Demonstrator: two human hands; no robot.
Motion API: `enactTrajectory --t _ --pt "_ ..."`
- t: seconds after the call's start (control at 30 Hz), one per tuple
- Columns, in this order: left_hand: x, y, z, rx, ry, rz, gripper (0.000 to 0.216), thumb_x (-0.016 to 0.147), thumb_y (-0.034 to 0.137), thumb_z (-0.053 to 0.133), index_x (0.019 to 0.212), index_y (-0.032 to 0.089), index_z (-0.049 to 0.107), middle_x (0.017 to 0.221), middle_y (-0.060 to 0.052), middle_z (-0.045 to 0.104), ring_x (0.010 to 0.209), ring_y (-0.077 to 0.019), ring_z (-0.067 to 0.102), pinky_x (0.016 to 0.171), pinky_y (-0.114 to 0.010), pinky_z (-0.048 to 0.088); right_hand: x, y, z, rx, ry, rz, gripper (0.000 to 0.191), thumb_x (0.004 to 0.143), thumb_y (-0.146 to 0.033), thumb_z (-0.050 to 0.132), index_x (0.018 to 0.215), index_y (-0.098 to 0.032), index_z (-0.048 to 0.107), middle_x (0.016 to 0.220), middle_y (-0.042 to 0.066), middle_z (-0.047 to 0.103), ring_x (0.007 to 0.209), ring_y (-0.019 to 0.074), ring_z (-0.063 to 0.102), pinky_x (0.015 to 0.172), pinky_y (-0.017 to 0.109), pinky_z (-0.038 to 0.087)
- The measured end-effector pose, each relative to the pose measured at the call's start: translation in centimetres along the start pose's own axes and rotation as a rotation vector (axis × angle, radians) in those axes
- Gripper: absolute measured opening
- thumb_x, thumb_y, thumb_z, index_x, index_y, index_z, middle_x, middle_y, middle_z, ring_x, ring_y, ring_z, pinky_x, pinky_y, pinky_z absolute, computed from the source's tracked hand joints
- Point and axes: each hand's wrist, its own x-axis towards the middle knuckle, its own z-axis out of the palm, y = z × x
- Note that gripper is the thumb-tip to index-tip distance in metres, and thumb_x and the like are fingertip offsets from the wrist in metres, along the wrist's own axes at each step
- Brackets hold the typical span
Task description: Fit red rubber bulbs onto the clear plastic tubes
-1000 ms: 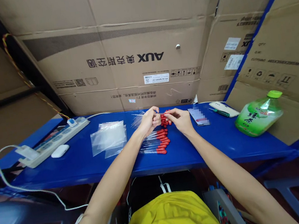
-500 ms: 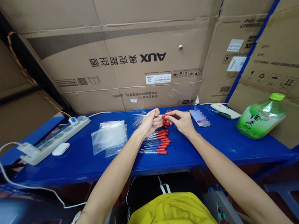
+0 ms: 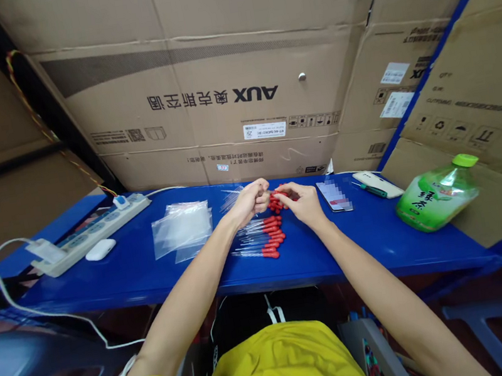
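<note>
My left hand (image 3: 252,203) is closed in a fist around what looks like a thin glass dropper tube, mostly hidden by the fingers. Close on its right, my right hand (image 3: 301,200) pinches a red rubber bulb (image 3: 282,194) between thumb and fingertips. Below both hands lies a row of glass droppers with red bulbs (image 3: 271,253), bulbs to the right. More loose red bulbs (image 3: 274,203) are piled between the hands. Bare glass tubes (image 3: 230,199) lie behind my left hand.
Clear plastic bags (image 3: 182,227) lie on the blue table (image 3: 141,275) at left, with a white power strip (image 3: 96,233) and white case (image 3: 100,249) beyond. A phone (image 3: 334,196), a green-handled tool (image 3: 373,190) and a green bottle (image 3: 436,197) are at right. Cardboard stands behind.
The tube seen between my hands half a second ago no longer shows clearly. My right hand has shifted slightly left, toward my left fist.
</note>
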Motion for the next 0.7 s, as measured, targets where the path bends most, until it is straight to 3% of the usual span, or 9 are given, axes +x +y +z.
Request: enactTrajectory --t 0.1,0.17,0.37,0.7 --pt "0.0 0.7 0.0 -0.058 -0.009 -0.011 0.018 0.093 0.036 0.055 0.094 0.018 0.056 0.059 0.006 0.036 0.045 -0.0068 0.033 0.043 -0.014 0.026 0.2 -0.1 0.5 0.075 0.055 0.073 0.026 0.086 -0.045 0.07 0.094 -0.02 0.072 0.081 0.004 0.074 0.065 0.018 0.068 0.06 0.029 0.054" --pt "0.1 0.9 -0.2 -0.103 0.002 -0.027 0.028 0.093 0.045 0.056 0.09 0.017 0.056 0.06 0.005 0.039 0.045 -0.0069 0.035 0.043 -0.015 0.027 0.2 -0.3 0.7 0.123 0.05 0.108 0.028 0.085 -0.047 0.07 0.094 -0.02 0.07 0.079 0.003 0.073 0.064 0.017 0.066 0.057 0.028 0.054" --pt "0.2 1.5 -1.1 -0.158 0.099 0.005 0.035 0.092 0.038 0.061 0.071 0.018 0.042 0.057 0.006 0.034 0.043 -0.0054 0.032 0.042 -0.015 0.026 0.3 -0.3 0.9 0.281 -0.032 0.22 0.039 0.084 -0.054 0.069 0.104 -0.02 0.066 0.077 0.001 0.071 0.059 0.0141 0.065 0.053 0.025 0.053" --pt "0.3 0.6 -0.5 -0.224 0.127 -0.052 0.044 0.097 0.042 0.056 0.066 0.019 0.034 0.052 0.007 0.03 0.041 -0.0063 0.03 0.041 -0.016 0.024 0.5 -0.8 0.7 0.383 -0.058 0.262 0.04 0.077 -0.053 0.078 0.095 -0.018 0.069 0.071 0.003 0.074 0.061 0.0162 0.07 0.056 0.026 0.055"
